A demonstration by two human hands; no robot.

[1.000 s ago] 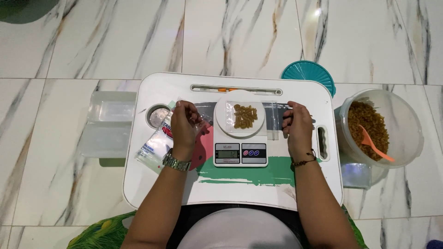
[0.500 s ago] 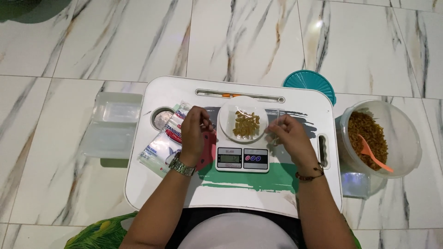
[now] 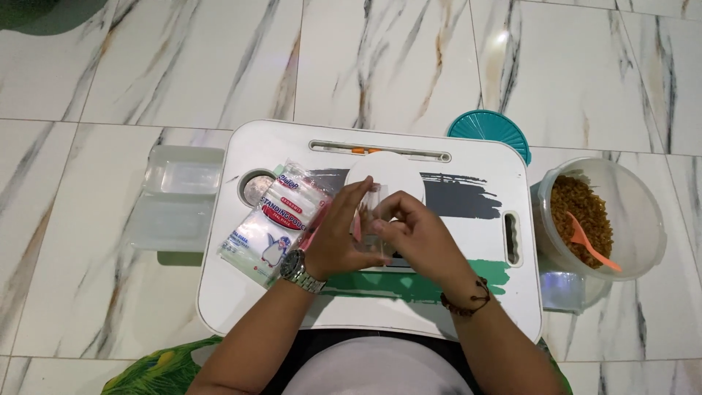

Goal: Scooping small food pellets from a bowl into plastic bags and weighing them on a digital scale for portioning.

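A small clear pouch (image 3: 371,219) is pinched between the left hand (image 3: 338,232) and the right hand (image 3: 411,232) — held over the white lap table (image 3: 453,292), near the white plate (image 3: 391,175)

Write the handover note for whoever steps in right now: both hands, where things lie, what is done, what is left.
Left hand and right hand: together they hold a small clear plastic pouch over the white lap tray.
White round dish sits just behind the hands; what it holds cannot be seen.
Pack of clear pouches lies at tray left.
Clear tub of brown grains with orange spoon stands right of the tray.
Pouch not yet set down.
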